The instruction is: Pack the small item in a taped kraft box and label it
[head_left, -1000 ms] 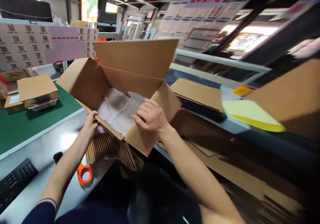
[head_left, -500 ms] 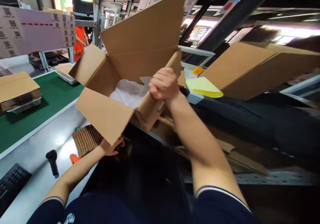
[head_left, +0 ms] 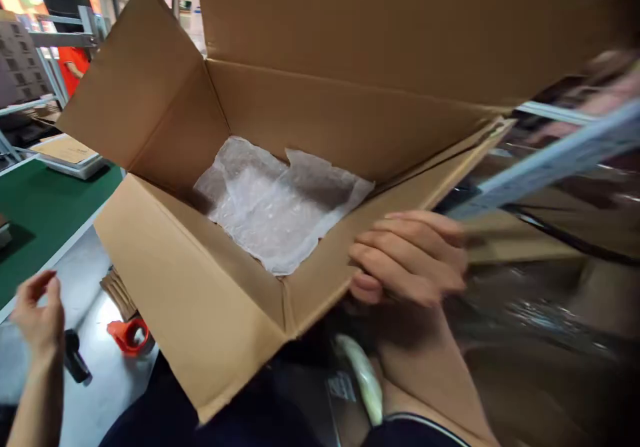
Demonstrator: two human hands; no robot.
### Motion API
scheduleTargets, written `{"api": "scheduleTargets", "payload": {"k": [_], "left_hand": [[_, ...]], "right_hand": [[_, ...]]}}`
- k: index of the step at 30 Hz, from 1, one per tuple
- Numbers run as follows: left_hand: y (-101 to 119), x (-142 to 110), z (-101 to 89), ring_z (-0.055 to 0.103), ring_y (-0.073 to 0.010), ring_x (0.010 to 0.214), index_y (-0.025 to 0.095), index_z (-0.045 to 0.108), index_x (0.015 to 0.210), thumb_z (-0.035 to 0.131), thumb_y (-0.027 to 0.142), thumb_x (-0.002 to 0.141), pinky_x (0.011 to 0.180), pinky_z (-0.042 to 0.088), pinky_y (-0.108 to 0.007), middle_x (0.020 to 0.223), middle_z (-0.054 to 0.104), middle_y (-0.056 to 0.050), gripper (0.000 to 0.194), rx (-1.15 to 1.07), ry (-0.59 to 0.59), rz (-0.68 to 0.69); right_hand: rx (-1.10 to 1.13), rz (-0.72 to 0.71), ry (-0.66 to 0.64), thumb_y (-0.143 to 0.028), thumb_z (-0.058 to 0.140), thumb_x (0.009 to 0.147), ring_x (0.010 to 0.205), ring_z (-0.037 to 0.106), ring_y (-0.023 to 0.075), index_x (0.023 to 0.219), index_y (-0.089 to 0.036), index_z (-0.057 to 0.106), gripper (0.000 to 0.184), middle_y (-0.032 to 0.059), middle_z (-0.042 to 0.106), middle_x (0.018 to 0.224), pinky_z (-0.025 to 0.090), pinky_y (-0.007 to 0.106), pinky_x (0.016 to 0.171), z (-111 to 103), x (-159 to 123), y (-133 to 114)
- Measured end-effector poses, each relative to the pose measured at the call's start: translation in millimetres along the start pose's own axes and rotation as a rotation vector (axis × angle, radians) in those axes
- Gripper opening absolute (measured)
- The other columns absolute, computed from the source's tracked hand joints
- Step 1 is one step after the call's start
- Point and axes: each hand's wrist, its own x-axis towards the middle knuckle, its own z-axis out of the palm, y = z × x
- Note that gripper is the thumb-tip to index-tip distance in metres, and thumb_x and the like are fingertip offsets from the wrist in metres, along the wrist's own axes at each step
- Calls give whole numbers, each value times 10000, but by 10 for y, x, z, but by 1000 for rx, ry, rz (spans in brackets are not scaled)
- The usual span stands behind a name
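Observation:
A large open cardboard box (head_left: 320,110) fills the view, tilted toward me with its flaps spread. A sheet of white bubble wrap (head_left: 273,204) lies on its bottom. My right hand (head_left: 407,257) grips the box's right side wall, fingers curled against the outside. My left hand (head_left: 37,310) is off the box at the lower left, raised over the grey table (head_left: 93,280), fingers loosely apart and holding nothing.
An orange tape dispenser (head_left: 129,334) and a black handheld scanner (head_left: 75,364) lie on the table below the box, beside a stack of corrugated card (head_left: 119,290). A green conveyor belt (head_left: 35,224) runs at left. A person in orange (head_left: 73,67) stands far back.
The box has swung closer and now fills the view. My left hand let go of the box's underside and moved out left. My right hand shifted down the right side wall.

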Motion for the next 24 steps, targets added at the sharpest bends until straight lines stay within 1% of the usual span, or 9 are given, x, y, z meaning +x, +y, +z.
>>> {"api": "scheduleTargets", "payload": {"k": [2,4,8,10,14,16,18,21,24], "left_hand": [[201,397,-219,741,-307,1070,458,708,1319,726,418,938,939,617,-537,1198,763,-5,384,-25,124,76],[663,744,-10,724,-316,1152,442,713,1330,738,439,911,1027,589,-523,1260,755,-15,420,-37,-162,246],[1844,908,1374,712,-350,1234,317,484,1617,640,595,948,1082,566,-495,1472,665,-125,741,52,-1296,542],[2246,656,2069,593,-462,1408,277,227,1738,768,650,852,1146,507,-573,1689,432,-231,1103,249,-1577,502],[2325,-155,2736,503,-559,1460,217,-12,1755,926,608,732,1179,462,-606,1763,-69,-359,1441,342,-1689,398],[2199,-505,2734,597,-512,1387,163,133,1742,962,412,727,1135,518,-535,1752,81,-385,1334,248,-1667,455],[2149,-685,2646,705,-399,1270,115,390,1633,841,227,821,1062,568,-431,1635,427,-325,935,127,-1626,565],[2334,-531,2541,728,-301,1226,148,629,1361,639,143,922,1063,557,-385,1326,701,-166,440,11,-1598,732],[2650,100,2493,696,-369,1268,156,662,1294,723,230,897,1095,544,-519,1241,744,-162,409,10,-1514,832]], "right_hand": [[-38,-208,83,-408,367,1075,586,571,161,566,-263,542,558,-13,573,529,511,352,660,210,198,-121],[-89,-271,49,-387,347,1090,588,541,143,556,-254,516,576,-28,546,516,510,308,674,230,291,-253],[-154,-250,-96,-371,311,1096,615,555,139,554,-249,535,599,-29,574,538,519,291,714,-93,196,-533],[-152,-202,-168,-359,288,1092,629,576,145,541,-254,541,615,-21,578,540,530,297,721,-307,127,-712],[-174,-55,-284,-333,259,1079,666,622,154,532,-271,604,649,-6,625,572,559,317,739,-656,117,-1156],[-222,-18,-331,-307,258,1073,670,632,158,526,-279,635,665,-1,642,575,565,320,746,-740,159,-1368],[-269,5,-370,-289,290,1062,673,637,162,526,-285,655,648,-1,651,576,569,321,757,-757,195,-1531],[-324,42,-342,-319,349,1036,655,630,172,511,-288,622,592,-5,632,556,573,337,732,-759,198,-1677],[-402,83,-312,-333,336,1039,629,625,171,525,-286,585,573,-11,610,530,577,342,694,-911,163,-1821]]}}
